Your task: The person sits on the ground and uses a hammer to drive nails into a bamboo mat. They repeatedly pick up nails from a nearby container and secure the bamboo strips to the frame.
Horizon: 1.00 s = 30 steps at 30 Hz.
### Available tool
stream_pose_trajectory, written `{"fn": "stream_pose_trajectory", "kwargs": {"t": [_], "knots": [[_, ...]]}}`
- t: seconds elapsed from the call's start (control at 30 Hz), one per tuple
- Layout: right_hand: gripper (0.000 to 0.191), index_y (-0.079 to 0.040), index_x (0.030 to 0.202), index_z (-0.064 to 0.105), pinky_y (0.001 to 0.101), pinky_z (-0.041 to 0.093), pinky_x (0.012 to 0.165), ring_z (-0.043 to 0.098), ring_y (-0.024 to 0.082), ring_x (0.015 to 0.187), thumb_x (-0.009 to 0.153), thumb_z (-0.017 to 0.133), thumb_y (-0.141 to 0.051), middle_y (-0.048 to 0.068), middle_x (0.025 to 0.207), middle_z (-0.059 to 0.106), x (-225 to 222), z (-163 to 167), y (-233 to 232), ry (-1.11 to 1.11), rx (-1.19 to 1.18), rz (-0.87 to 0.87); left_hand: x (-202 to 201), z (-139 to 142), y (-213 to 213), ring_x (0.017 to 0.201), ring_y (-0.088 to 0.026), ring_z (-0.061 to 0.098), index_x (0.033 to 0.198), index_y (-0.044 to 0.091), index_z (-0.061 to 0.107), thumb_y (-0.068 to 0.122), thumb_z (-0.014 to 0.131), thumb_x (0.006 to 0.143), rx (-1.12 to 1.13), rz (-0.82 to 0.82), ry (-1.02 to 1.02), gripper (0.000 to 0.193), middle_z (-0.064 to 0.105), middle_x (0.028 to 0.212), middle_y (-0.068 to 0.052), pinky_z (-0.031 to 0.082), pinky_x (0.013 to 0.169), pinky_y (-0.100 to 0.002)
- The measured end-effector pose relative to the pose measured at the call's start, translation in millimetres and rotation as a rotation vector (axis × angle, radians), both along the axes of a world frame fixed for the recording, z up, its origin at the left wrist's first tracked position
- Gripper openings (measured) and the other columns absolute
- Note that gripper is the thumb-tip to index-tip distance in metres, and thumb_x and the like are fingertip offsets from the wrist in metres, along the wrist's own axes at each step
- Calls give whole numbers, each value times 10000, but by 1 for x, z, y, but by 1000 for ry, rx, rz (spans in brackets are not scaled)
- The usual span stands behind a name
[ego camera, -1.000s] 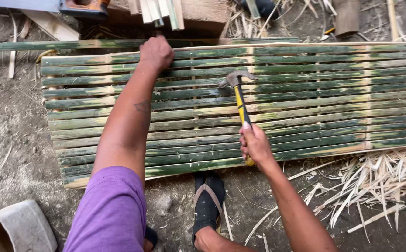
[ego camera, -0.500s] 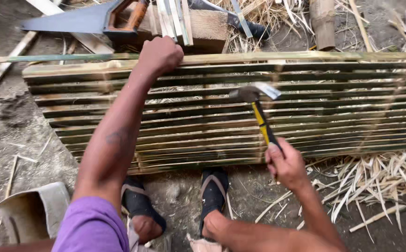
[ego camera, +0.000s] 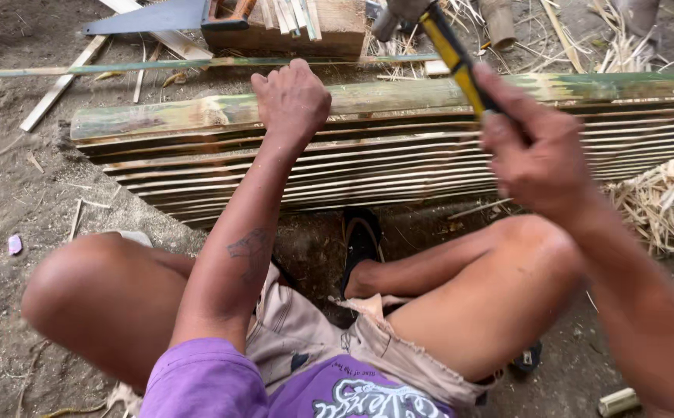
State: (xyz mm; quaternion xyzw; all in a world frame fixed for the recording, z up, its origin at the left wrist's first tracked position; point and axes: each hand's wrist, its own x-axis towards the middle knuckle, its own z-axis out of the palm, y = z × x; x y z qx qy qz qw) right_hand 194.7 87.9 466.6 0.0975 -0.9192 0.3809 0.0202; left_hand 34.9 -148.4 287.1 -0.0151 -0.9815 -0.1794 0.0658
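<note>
A squatting worker's right hand (ego camera: 538, 159), closed around the yellow-and-black handle of a steel-headed hammer (ego camera: 449, 48), has swung the tool up from the middle of the slats, where it rested a second ago, to the far edge of a panel of split green-and-tan bamboo slats (ego camera: 399, 159) lying on the dirt ground (ego camera: 12, 193). The hammer head now sits at the top of the frame, partly cut off and blurred, so it appears raised for a blow rather than resting. The left hand (ego camera: 290, 101) stays fisted on the panel's thick far rail, near its left end; whether it pinches a nail cannot be told. The view has closed in as well, with bare knees and a black sandal (ego camera: 362, 236) now at the panel's near edge. Beyond the far edge lie a wooden block (ego camera: 337, 35) and a grey-bladed handsaw (ego camera: 151, 17). No package or sign shows; a small lilac scrap (ego camera: 15, 244) lies on the ground at left.
</note>
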Motion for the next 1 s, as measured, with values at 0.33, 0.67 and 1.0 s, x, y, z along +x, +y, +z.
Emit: {"fn": "stream_pose_trajectory", "kwargs": {"t": [0.33, 0.67, 1.0], "knots": [[473, -166, 1507, 553, 392, 550, 785, 722, 325, 844, 1034, 562, -171, 193, 1189, 737, 54, -53, 16, 87, 107, -48, 45, -9, -4, 783, -297, 615, 874, 103, 593, 163, 457, 928, 38, -29, 93, 158, 678, 784, -117, 336, 871, -475], [476, -190, 1491, 562, 355, 538, 793, 720, 264, 829, 1017, 579, -156, 224, 1087, 724, 61, -100, 20, -5, 71, -170, 44, -9, -10, 705, -118, 672, 1076, 106, 798, 235, 648, 1022, 729, -29, 54, 206, 762, 840, -14, 540, 671, -344], [482, -189, 1519, 547, 361, 537, 792, 676, 230, 840, 1039, 581, -161, 229, 1102, 720, 60, -121, 11, 15, -17, -213, 57, 32, 6, 871, -227, 726, 1247, -68, 638, 107, 751, 979, 1128, -736, 154, 339, 727, 1004, -172, 612, 755, -357]]}}
